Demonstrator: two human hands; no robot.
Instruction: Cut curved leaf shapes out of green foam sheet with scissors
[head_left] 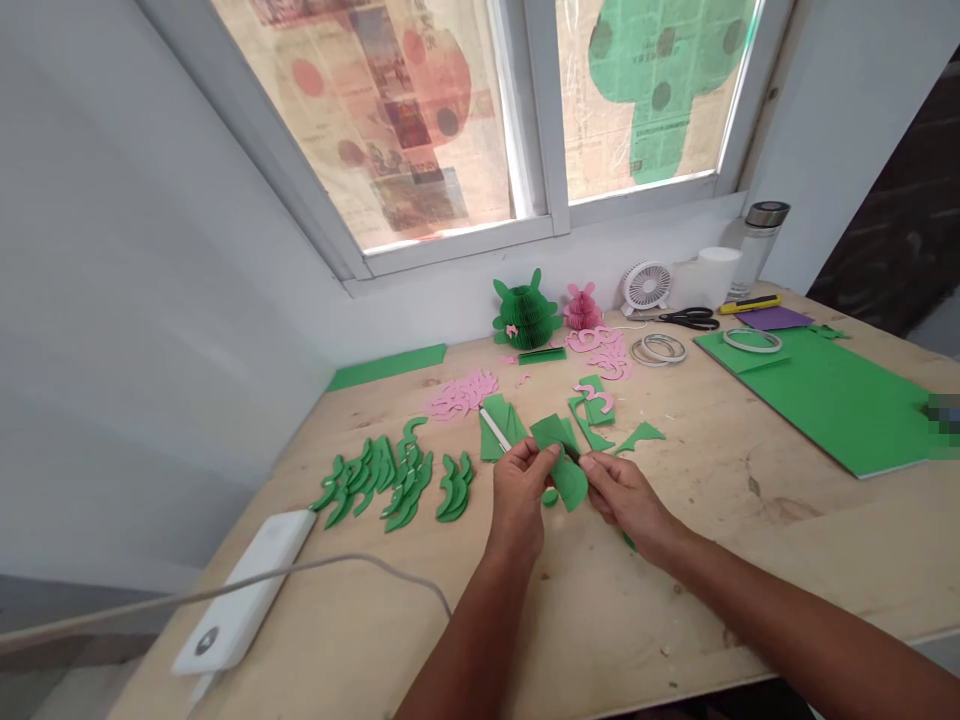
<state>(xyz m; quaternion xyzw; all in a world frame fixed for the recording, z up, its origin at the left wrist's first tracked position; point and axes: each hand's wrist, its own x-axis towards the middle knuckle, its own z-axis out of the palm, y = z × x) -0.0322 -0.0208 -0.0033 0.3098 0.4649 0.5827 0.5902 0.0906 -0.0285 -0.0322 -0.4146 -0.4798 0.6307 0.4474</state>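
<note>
My left hand (521, 490) is closed, thumb and fingers pinching a piece of green paper (571, 485) above the table. Closed at the paper's right edge is my right hand (626, 500), around what look like small scissors; a dark blade (571, 454) shows between the paper's parts, and most of the tool is hidden by the fingers. A bit of green sticks out under the right palm. Beneath the paper lies a small green piece (550, 497). Just beyond the left hand, a white pen-like stick (495, 428) rests on folded green paper (491, 408).
Stacks of curved green cutouts (409, 485) and pink cutouts (465, 394) lie left. Green scraps (641, 437) are right of centre. Behind stand green (525, 315) and pink (582, 308) paper figures, black scissors (686, 318) and tape rolls (660, 349). A cable (352, 557) crosses a white power bank (247, 590).
</note>
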